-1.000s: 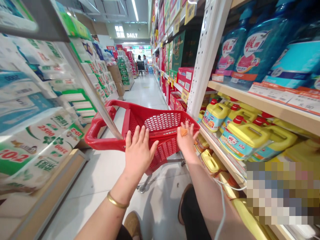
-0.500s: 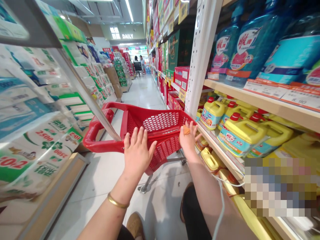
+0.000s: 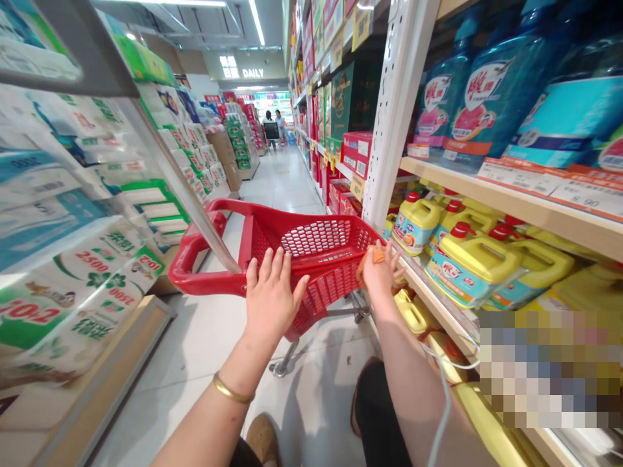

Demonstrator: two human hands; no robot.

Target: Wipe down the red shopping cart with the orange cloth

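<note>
A red plastic shopping cart (image 3: 333,282) with mesh sides stands in front of me in the aisle. My left hand (image 3: 272,292), back upward and fingers stretched, is at its near rim; whether it presses on the rim I cannot tell. Over by the cart's right corner, close to the shelf edge, my right hand (image 3: 382,269) grips a bunched orange cloth (image 3: 365,266), with part of it hanging below the thumb side and some fingers spread.
Shelves on the right hold yellow jugs (image 3: 472,266) below and blue pump bottles (image 3: 491,97) above. Packs of paper (image 3: 78,285) are stacked on the left. A metal pole (image 3: 170,181) slants beside the cart. A white cord (image 3: 445,402) runs past my right forearm. Two people (image 3: 273,120) are far down the aisle.
My right hand has shifted right and slightly down, and more of the orange cloth shows. My left hand stays at the rim. The whole view has shifted slightly.
</note>
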